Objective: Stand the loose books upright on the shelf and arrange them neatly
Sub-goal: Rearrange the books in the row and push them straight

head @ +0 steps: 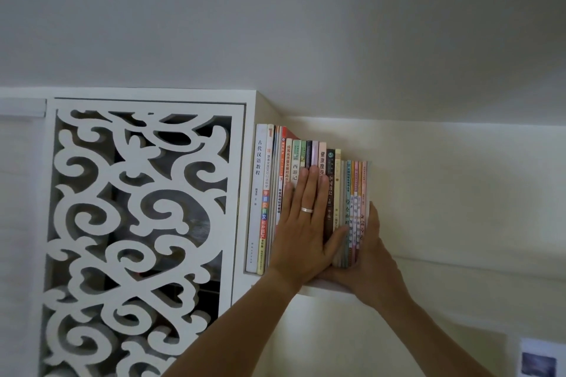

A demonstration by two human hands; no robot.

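A row of several books [333, 168] stands upright on a white shelf [324, 288] high on the wall, spines facing me, tallest at the left and shortest at the right. My left hand [303, 223], wearing a ring, lies flat with straight fingers pressed against the spines in the middle of the row. My right hand [372, 251] presses flat against the outer side of the last thin book at the right end, its palm hidden behind the books.
A white cabinet side panel [249, 193] bounds the row on the left, next to a white carved lattice door [137, 223]. The ceiling is close above. Bare cream wall [459, 193] lies to the right, with a small picture [539, 361] low right.
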